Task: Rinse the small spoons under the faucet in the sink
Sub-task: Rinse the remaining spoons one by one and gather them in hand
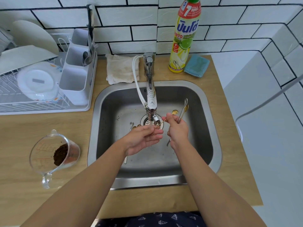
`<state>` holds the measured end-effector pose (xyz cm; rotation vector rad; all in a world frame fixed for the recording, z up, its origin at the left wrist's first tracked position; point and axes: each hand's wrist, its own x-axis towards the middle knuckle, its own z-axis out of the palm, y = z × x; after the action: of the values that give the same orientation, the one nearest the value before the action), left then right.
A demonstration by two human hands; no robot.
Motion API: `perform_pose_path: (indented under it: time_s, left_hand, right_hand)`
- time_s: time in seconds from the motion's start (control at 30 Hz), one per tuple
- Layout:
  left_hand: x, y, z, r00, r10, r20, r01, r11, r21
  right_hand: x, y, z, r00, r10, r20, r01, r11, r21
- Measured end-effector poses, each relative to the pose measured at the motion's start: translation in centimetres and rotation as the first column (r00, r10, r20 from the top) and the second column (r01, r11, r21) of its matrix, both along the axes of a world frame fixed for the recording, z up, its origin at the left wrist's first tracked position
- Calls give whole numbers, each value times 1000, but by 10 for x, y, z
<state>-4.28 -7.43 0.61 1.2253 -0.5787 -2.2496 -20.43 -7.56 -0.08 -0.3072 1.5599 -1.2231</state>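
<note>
Water runs from the chrome faucet [151,102] into the steel sink [205,145]. My left hand [144,138] pinches a thin gold spoon [159,124] under the stream, just below the spout. My right hand [177,130] touches the same spoon's upper end and is shut on a bundle of small spoons [183,110], silver and gold, whose bowls point up and away. A silver spoon [131,125] lies on the sink floor left of the drain [147,122], and another handle shows under my left wrist.
A glass measuring jug [54,154] with dark grounds stands on the wooden counter to the left. A dish rack [44,82] with plates and a cutlery caddy is at far left. Behind the sink lie a cloth [121,69], a dish-soap bottle [183,38] and a blue sponge [196,66].
</note>
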Motion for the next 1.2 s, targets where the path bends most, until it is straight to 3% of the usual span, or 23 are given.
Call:
perform_pose_path:
  time_s: [0.07,0.27,0.33,0.43,0.5,0.63,0.73,0.8,0.83,0.97,1.1,1.2]
  left_hand:
    - [1,2,0,1000,1,4,-1,1000,-3]
    - [-6,-3,-3,911,93,402,-37,989,-146]
    - [-6,-2,-3,939,79,335,-42,992,-116]
    - [-2,1,-1,994,64,84,-62,998,-17]
    - [-1,2,0,997,48,54,-48,999,-4]
    - [-5,1,3,952,48,301,-54,998,11]
    - [-10,3,5,848,-68,526,179,970,-163]
    - [-11,5,4,727,-86,682,389,870,-304]
    - [-11,6,4,714,-60,698,416,838,-353]
    - [-8,2,5,813,41,581,202,916,-348]
    - [-9,9,7,892,-30,452,131,972,-193]
    - [0,16,9,913,-63,403,140,976,-166]
  right_hand:
    - [1,0,0,1000,-8,14,7,1000,5]
    - [10,3,5,996,66,54,-65,998,-24]
    - [8,2,6,997,59,45,-59,998,-17]
    - [4,1,7,999,39,25,-40,999,11]
    - [3,2,7,998,53,37,-53,999,1]
    - [7,4,12,982,172,78,-167,984,-67]
    - [9,2,16,994,98,52,-95,994,-46]
    - [10,0,17,999,39,18,-39,999,-28]
    - [11,0,18,1000,23,2,-23,999,-25]
    - [17,1,15,996,81,25,-81,997,-9]
    - [24,14,5,944,303,129,-306,952,7]
    - [19,10,4,951,275,141,-279,960,7]
